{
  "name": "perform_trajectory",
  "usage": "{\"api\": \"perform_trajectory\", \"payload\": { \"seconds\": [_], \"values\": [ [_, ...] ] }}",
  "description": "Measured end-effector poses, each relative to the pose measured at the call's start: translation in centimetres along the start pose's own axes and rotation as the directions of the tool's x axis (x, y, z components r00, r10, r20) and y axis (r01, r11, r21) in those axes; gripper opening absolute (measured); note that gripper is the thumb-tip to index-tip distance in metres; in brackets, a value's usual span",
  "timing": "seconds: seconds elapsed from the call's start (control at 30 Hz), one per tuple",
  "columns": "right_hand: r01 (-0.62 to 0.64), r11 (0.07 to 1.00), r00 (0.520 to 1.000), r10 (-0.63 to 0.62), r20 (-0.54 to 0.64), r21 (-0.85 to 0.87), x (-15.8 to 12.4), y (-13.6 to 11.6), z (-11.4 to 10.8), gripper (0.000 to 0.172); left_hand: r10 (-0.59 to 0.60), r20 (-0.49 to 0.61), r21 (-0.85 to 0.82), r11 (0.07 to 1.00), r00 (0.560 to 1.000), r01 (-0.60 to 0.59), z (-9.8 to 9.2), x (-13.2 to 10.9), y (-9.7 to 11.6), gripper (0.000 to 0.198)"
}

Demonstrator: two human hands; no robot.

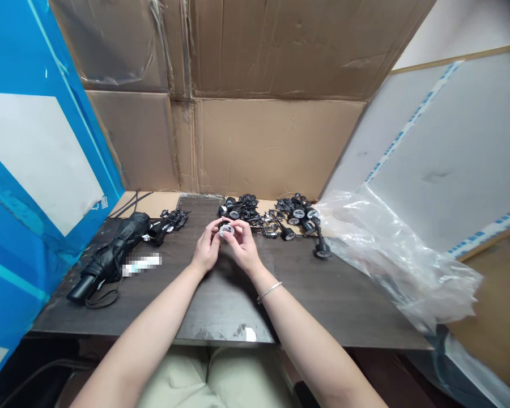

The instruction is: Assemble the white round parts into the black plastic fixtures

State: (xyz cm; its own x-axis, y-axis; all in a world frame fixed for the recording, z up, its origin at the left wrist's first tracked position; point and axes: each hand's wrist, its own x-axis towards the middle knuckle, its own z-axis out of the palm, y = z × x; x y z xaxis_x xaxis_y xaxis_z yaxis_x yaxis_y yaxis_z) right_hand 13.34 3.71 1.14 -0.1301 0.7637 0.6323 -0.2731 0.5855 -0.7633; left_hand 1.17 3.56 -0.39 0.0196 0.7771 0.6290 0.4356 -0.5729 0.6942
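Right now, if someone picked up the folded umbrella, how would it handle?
The umbrella likely sags at its bunched fabric but feels stiff lengthwise; its round handle suggests it may roll if pushed across the table.

light: bright, soft, even, source out of view | shadows: soft, under left hand point(204, 249) and right hand point(245, 248) on dark tabletop point(323, 306) | glare: on clear plastic sheeting point(391, 255), near table edge | distortion: wide-angle lean, cardboard wall point(272, 147) | blur: pixelated patch point(141, 264) left, far-right corner smudged
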Motion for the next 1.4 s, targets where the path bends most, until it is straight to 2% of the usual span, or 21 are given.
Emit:
{"api": "perform_trajectory", "payload": {
  "seconds": [0.3,0.57,0.8,1.0,1.17,1.4],
  "values": [
    [0.005,1.000,0.999,-0.006,-0.044,-0.019,0.03,0.06,-0.09,0.020,0.086,0.042,0.028,0.996,0.995,-0.087,-0.08,-0.12,0.04,0.042],
    [-0.005,1.000,0.994,0.008,-0.112,0.027,0.19,-0.28,0.16,0.021,0.091,0.068,-0.028,0.996,0.993,-0.090,-0.02,-0.17,0.56,0.039],
    [0.000,0.999,0.992,0.005,-0.125,0.046,0.17,-0.33,0.35,0.020,0.068,0.074,-0.004,0.998,0.995,-0.067,0.09,-0.23,0.10,0.040],
    [-0.048,0.998,0.983,0.054,-0.174,0.037,0.18,-0.44,0.36,0.035,0.069,0.066,0.014,0.997,0.995,-0.070,0.23,-0.32,-0.16,0.038],
    [-0.099,0.995,0.981,0.097,-0.165,-0.007,0.36,-0.52,0.15,0.021,0.086,0.039,0.029,0.996,0.996,-0.088,0.35,-0.27,-0.30,0.038],
    [-0.158,0.987,0.972,0.156,-0.177,0.003,0.38,-0.51,0.03,0.022,0.048,0.011,0.053,0.997,0.999,-0.049,0.44,-0.30,-0.04,0.036]
  ]
}}
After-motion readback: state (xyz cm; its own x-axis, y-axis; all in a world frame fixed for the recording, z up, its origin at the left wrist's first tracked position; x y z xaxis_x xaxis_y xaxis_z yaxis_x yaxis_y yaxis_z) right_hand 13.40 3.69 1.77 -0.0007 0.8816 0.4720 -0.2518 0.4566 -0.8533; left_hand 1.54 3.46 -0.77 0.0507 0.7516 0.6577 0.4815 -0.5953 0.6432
